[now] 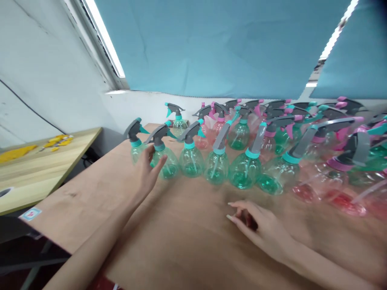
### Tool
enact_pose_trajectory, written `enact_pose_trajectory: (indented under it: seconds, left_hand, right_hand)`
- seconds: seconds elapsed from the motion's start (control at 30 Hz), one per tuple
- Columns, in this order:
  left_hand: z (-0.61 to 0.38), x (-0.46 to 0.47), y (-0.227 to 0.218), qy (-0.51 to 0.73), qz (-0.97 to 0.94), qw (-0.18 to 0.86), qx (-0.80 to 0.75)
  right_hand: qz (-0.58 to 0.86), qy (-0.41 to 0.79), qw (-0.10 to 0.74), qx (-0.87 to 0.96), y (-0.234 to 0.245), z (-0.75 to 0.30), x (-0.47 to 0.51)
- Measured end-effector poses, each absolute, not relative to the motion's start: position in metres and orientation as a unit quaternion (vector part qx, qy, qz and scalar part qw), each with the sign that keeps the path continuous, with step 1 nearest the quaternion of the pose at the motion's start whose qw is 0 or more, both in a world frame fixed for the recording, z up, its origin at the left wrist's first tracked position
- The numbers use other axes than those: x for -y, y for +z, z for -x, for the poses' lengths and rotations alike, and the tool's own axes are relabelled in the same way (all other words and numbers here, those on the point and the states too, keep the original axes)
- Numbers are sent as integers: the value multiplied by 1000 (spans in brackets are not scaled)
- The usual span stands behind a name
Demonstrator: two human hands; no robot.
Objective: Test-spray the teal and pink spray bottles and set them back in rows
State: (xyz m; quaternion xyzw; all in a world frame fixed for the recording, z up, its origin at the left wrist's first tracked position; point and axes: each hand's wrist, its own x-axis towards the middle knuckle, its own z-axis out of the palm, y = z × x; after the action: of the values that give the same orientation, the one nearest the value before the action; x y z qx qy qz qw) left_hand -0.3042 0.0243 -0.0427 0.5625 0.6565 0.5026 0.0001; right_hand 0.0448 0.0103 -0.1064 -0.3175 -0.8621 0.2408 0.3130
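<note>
My left hand point(147, 174) is at the left end of a row of clear green spray bottles with grey trigger heads and teal collars. Its thumb is stretched away from the fingers, in front of the second spray bottle point(169, 166). The fingers reach beside the leftmost spray bottle point(135, 151) and partly cover it; whether they touch it I cannot tell. Over the bare wood, my right hand point(260, 225) holds nothing, its thumb and forefinger apart and the other fingers curled. Nearest to it stand a green spray bottle point(244, 171) and a tilted-looking one point(279, 173).
Behind and to the right crowd several pink and green spray bottles point(340, 181) on the wooden table point(181, 225). A lighter table point(60, 161) with yellow pieces point(59, 141) stands at left. A white wall and blue covering point(217, 48) rise behind.
</note>
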Motion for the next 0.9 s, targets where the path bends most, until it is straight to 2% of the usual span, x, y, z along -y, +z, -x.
enact_pose_trajectory:
  seconds: [0.2,0.53,0.9]
  left_hand:
    - [303,-25,-43,513,-559,-7,-652]
    - [300,-29,-49,512,-573,-25,-640]
    - [326,34,-16,515,-483,-62,-706]
  right_hand:
    - [319,218,307,870,-96,-38,-13]
    - [372,181,317,854,-37,35,-19]
    - [445,230,307,810,-18,89,-53]
